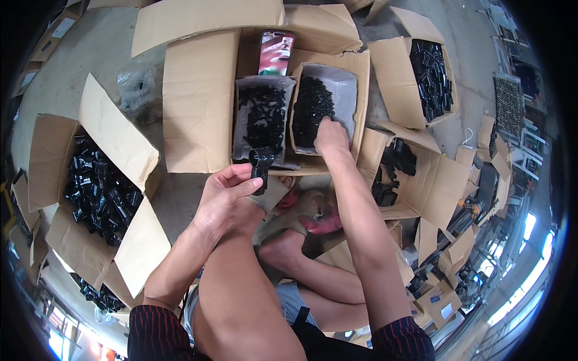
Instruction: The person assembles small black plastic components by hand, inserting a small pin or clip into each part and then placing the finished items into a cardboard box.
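My left hand (227, 195) pinches a glossy black plastic fitting (260, 170) with a round open ring at its upper end, held in front of the left tray. My right hand (332, 137) reaches into the right tray (346, 90), its fingers curled down against a pile of small black parts (312, 99). What those fingertips hold, if anything, is hidden. In the left tray (244, 144) lie loose black pieces (264, 114) of a longer shape. Both trays are grey-lined and sit side by side in an open cardboard box.
A phone (276, 54) with a lit screen leans behind the left tray. At left, an open carton (51, 150) holds many black fittings. More cartons of black parts stand at the upper right (394, 78) and right (442, 186). A clear plastic bag (137, 87) lies on the floor.
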Demonstrator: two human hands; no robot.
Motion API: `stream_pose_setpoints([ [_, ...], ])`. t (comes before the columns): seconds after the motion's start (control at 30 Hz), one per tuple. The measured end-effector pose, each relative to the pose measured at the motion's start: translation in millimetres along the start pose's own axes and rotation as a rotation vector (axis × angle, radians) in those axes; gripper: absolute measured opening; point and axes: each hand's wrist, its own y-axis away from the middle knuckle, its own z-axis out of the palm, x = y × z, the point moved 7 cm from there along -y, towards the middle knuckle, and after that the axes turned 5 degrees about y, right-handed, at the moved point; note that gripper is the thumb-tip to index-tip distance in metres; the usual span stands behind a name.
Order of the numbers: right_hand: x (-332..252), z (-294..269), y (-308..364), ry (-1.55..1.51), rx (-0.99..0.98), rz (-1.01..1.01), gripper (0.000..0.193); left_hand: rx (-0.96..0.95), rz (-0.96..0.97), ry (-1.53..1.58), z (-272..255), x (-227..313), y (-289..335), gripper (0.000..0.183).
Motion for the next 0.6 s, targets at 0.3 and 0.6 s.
stream_pose_setpoints([
  [0.3,7.0,9.6,-0.1,0.024,-0.006,-0.132,0.031,-0.032,0.01,-0.033,6.4,3.6,0.9,0.027],
  [0.6,4.1,9.5,4.8,-0.037,-0.089,-0.176,0.016,-0.037,0.039,-0.012,9.7,11.6,-2.9,0.03],
])
